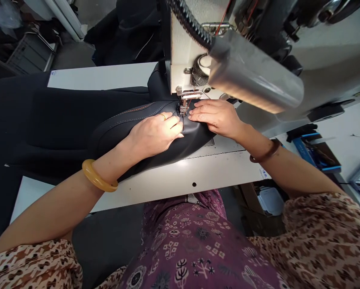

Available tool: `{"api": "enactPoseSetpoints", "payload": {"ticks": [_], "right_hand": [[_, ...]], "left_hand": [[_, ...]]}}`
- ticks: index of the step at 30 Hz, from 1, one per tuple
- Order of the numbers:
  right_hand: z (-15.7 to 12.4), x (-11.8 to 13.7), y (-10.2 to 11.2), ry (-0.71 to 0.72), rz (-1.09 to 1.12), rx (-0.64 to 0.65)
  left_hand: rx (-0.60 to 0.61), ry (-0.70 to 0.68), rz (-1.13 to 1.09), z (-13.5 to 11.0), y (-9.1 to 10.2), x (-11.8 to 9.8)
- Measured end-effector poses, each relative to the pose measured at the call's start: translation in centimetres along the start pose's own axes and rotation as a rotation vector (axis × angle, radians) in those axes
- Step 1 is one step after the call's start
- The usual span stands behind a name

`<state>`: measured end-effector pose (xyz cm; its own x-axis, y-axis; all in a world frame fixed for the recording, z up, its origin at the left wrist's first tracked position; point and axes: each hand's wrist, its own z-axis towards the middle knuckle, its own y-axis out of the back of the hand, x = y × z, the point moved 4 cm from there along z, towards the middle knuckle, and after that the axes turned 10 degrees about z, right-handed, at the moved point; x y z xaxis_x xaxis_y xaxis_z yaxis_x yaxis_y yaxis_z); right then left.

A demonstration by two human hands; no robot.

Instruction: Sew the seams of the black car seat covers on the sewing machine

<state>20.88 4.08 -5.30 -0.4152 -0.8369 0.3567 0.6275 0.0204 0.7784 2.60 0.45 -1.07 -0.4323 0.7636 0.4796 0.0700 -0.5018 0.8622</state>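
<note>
A black leather-like cover (pixel 122 127) with orange and pale stitch lines lies beneath the presser foot (pixel 184 109) of a sewing machine (pixel 180 48). Just left of the foot, my left hand (pixel 156 134) has its fingers curled and pinches the cover near a seam. My right hand (pixel 217 116) rests on the cover to the right of the foot, its fingers stretched out flat and pointing at the needle area. Red thread runs down to the needle, whose tip is hidden behind the foot. The cover's large dark part spreads out to the left.
A grey cylindrical lamp (pixel 255 74) on a ribbed black hose hangs over my right hand. The white table (pixel 180 174) runs along my front. At the right lies a blue-edged box (pixel 317 150). More dark material (pixel 128 32) lies behind the table, and a grey crate (pixel 29 52) stands far left.
</note>
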Motion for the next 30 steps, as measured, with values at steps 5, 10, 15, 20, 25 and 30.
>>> {"api": "enactPoseSetpoints", "payload": {"ticks": [5,10,15,20,25,30], "right_hand": [[0.2,-0.1,0.1,0.011,-0.004,-0.006],[0.3,-0.4,-0.2,-0.002,0.001,0.012],[0.5,-0.6,-0.4,-0.016,-0.021,-0.027],[-2.3,1.6,0.7,-0.054,-0.109,-0.189],[-9.1,6.2,-3.8,-0.307,0.307,-0.428],[-11.2,9.3,-15.9,-1.237,1.409,-0.402]], "left_hand": [[0.007,0.03,-0.011,0.0,-0.1,0.3],[-0.004,0.048,-0.04,0.1,-0.2,0.6],[-0.002,0.065,-0.059,0.5,-0.7,0.3],[-0.139,0.328,-0.079,-3.8,1.1,1.0],[-0.124,0.869,-0.098,-12.5,1.5,3.3],[-0.098,1.009,-0.08,-14.9,0.0,0.6]]}}
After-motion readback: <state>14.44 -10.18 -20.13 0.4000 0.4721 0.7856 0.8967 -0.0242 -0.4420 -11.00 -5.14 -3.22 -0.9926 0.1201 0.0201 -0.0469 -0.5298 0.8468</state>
